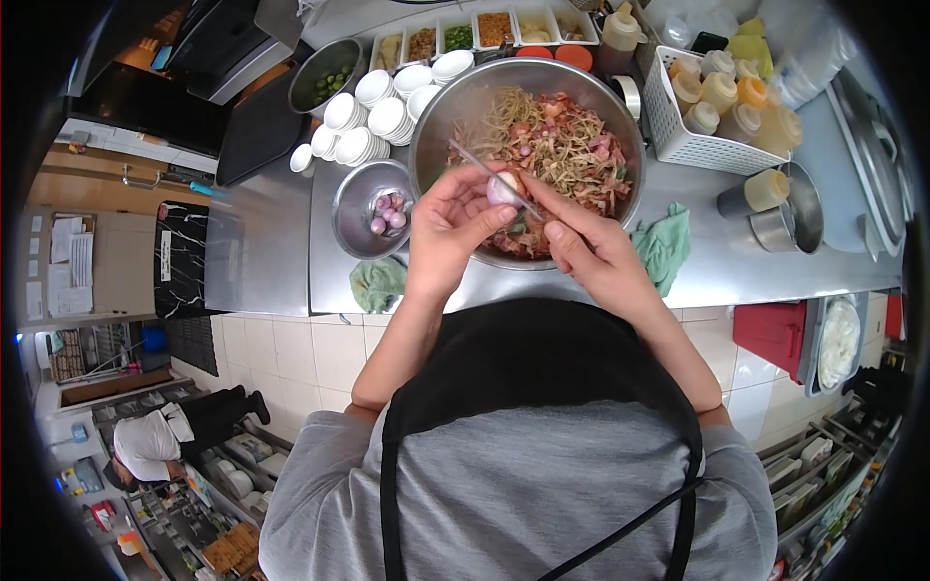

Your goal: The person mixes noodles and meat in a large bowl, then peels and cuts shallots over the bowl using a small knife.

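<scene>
My left hand (448,228) is closed around a peeled purple-and-white shallot (500,193), gripped between thumb and fingers. In my right hand (596,254) is a small knife (469,155), its thin blade crossing the shallot and pointing up and left. Both hands are over the near part of a large metal bowl (418,145), which contains shallots and many brown and pink skins (562,145) and root scraps. Left of it stands a smaller metal bowl (345,225) with several peeled shallots (389,215).
Stacks of white cups (360,145) and a pot of limes (302,89) stand at the back left. Green cloths (378,284) (668,242) lie near the counter's front edge. At right are a white basket (702,150) of squeeze bottles and a metal pot (802,208). Another person (160,438) is behind, left.
</scene>
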